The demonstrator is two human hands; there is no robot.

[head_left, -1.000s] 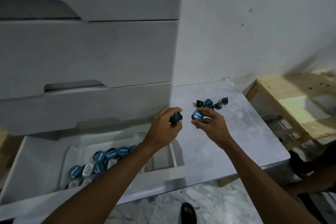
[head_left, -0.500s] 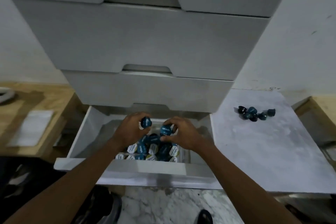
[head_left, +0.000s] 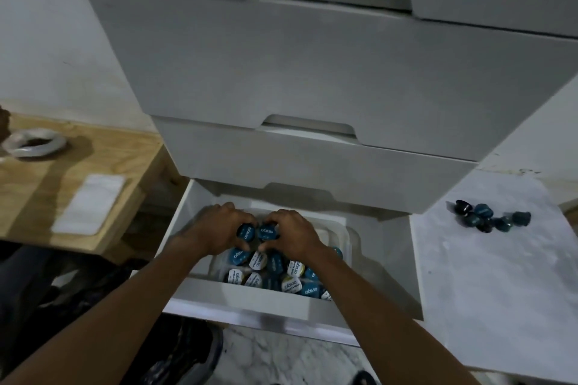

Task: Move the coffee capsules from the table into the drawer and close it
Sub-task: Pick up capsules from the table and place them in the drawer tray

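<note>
Capsules (head_left: pixel 245 233) are pinched by left hand (head_left: pixel 215 231) and right hand (head_left: pixel 294 234) at lower centre; release is best made low over the pile (head_left: pixel 275 273), inside the drawer (head_left: pixel 237 295).

Light dim. Left of the left grip (head_left: pixel 214 233), a wooden counter (head_left: pixel 37 191); below it, marble floor (head_left: pixel 281 362); above, closed grey drawer fronts (head_left: pixel 312 72); white wall (head_left: pixel 47 40) behind.

The white drawer (head_left: pixel 237 300) is pulled open. A pile (head_left: pixel 281 278) of capsules with blue and white lids lies inside it. Just above the pile, the left hand (head_left: pixel 215 234) pinches the left capsule (head_left: pixel 245 233) and the right hand (head_left: pixel 292 236) pinches the right capsule (head_left: pixel 267 232). Both are blue and sit side by side. A cluster (head_left: pixel 488 220) of dark blue capsules lies on the table (head_left: pixel 500 291), right of the drawer.
</note>
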